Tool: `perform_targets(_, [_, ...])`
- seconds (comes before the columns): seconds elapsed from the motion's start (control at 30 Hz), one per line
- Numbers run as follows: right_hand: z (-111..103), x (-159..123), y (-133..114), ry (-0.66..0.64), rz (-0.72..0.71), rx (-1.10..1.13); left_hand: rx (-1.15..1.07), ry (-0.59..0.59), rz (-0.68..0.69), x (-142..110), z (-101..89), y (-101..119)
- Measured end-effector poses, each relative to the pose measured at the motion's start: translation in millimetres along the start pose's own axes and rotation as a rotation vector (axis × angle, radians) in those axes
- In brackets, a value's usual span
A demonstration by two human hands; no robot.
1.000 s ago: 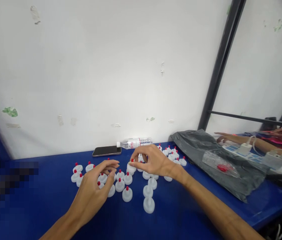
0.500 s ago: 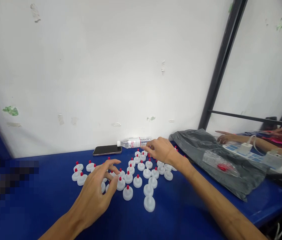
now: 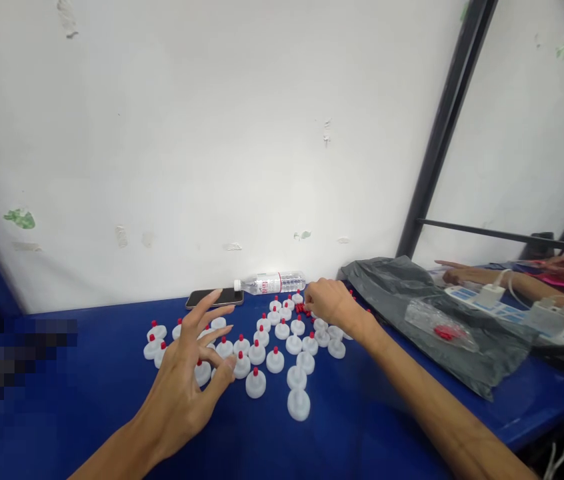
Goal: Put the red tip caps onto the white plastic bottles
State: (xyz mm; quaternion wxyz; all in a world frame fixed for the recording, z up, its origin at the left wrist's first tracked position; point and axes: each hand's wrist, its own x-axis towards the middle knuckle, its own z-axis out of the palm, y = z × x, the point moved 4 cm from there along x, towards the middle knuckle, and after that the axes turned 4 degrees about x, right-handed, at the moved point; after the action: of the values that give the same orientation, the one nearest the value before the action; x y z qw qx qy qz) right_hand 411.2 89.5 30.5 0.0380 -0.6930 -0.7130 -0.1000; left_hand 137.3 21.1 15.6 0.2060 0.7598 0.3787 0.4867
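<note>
My left hand (image 3: 187,373) hovers with its fingers spread and nothing in them, over white round caps with red tips at the left of the group. One red-tipped white cap (image 3: 255,385) stands just right of its thumb. My right hand (image 3: 331,303) is curled downward at a small heap of loose red tips (image 3: 302,309). Its fingertips are mostly hidden, and what they pinch does not show. In front of it are several white caps without red tips, one (image 3: 299,405) nearest me.
Against the wall, a clear plastic bottle (image 3: 272,283) lies on its side next to a phone (image 3: 202,297). On the right a grey plastic bag (image 3: 387,287) carries a clear pouch with red pieces (image 3: 447,331). Beyond the black rack post (image 3: 442,133), a power strip (image 3: 467,297) and another person's arm are visible.
My right hand let go of a red-tipped cap among the others and moved back and right to the loose red tips. My left hand has spread its fingers wider.
</note>
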Motion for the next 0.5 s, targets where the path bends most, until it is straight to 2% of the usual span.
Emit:
perform_targets(0.23, [6.3, -2.9, -3.1, -0.029, 0.016, -0.039, 0.145, -0.128, 0.044, -2.5, 3.8, 3.0])
perform_targets(0.5, [18.2, 1.9, -4.8, -0.068, -0.015, -0.026, 0.232, -0.148, 0.106, -1.3, 5.4, 2.0])
